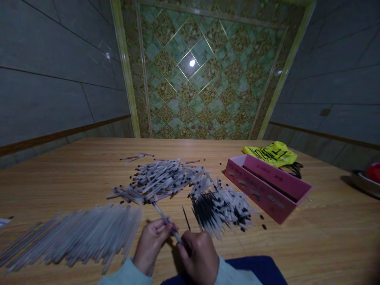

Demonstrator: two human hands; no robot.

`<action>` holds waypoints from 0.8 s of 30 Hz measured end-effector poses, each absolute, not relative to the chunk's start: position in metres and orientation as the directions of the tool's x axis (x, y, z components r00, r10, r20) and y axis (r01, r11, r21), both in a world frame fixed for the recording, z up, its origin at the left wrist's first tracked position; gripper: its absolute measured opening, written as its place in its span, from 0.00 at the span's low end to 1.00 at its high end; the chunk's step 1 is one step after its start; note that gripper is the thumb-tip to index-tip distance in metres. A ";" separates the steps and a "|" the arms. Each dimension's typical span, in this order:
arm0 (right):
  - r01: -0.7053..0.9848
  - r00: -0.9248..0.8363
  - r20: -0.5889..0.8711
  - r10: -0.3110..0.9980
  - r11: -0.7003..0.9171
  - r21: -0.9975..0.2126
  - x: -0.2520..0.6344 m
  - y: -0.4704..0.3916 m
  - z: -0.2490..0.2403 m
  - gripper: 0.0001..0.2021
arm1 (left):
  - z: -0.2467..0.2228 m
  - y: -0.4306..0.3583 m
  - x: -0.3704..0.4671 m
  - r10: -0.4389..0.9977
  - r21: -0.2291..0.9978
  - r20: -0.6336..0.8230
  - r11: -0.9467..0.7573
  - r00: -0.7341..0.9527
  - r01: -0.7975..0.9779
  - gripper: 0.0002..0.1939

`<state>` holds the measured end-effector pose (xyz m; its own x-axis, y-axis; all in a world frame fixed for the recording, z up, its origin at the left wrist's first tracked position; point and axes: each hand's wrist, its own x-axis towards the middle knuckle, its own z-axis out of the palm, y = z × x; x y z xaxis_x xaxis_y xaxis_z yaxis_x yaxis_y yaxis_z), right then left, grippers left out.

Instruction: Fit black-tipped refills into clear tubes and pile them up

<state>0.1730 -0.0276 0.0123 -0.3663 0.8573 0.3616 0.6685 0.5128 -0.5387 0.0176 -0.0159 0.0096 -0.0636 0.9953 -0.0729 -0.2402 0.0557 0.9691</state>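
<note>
My left hand (pixel 154 241) pinches a slim clear plastic tube (pixel 162 214) between thumb and fingers. The tube slants toward me, and its near end meets my right hand (pixel 198 255). My right fingers are curled closed at that end; something dark shows in them, but I cannot make out what. Left of my hands lies a wide row of clear tubes (pixel 89 233). Beyond them is a heap of tubes with dark ends (pixel 166 176). Near my right hand lie a thin black stick (pixel 186 217) and a bunch of black, pointed sticks (pixel 204 208).
A pink open box (pixel 258 192) stands on the wooden table (pixel 332 233) at right, with a yellow bag (pixel 271 153) behind it. Small black caps (pixel 264 227) lie loose near the box. A dish with something red (pixel 374 172) is at the right edge. Walls enclose the table.
</note>
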 end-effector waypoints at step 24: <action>0.423 -0.361 0.171 0.917 0.324 -0.846 0.171 -0.023 0.010 0.16 | 0.009 -0.018 0.021 0.994 0.935 -0.098 0.074 -0.052 -0.346 0.13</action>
